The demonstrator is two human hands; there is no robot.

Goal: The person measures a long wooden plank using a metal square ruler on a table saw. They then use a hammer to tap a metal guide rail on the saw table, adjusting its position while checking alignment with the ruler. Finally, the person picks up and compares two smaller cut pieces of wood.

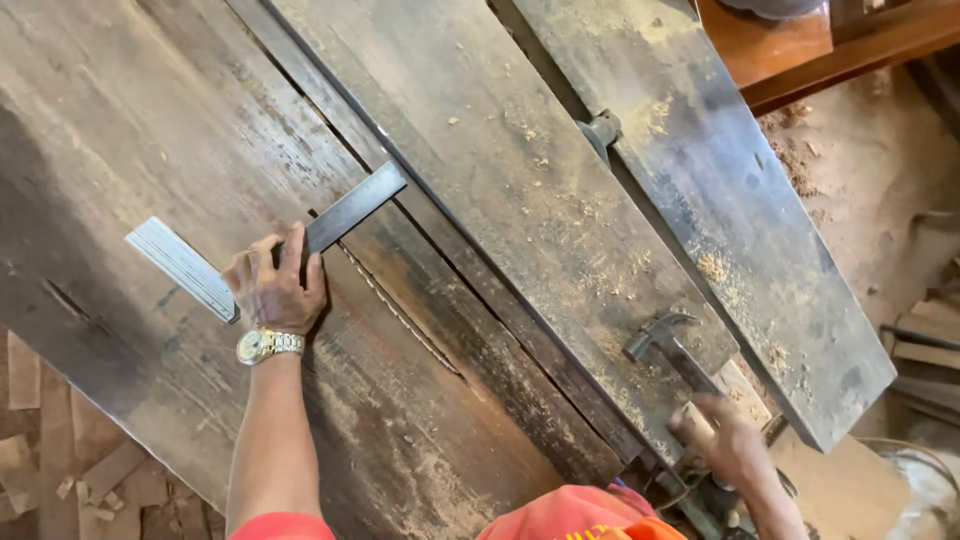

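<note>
My left hand, with a gold watch on its wrist, presses down on a metal try square that lies on a wide dark plank. The square's dark blade points up and right toward the plank's edge; its pale stock sticks out to the left of my fingers. My right hand grips the wooden handle of a claw hammer at the lower right. The hammer's head rests over a second dark plank.
A third dark board lies to the right, with sawdust on it. A metal bolt or clamp part sits between the boards. Wood offcuts litter the floor at lower left. Reddish furniture stands at the top right.
</note>
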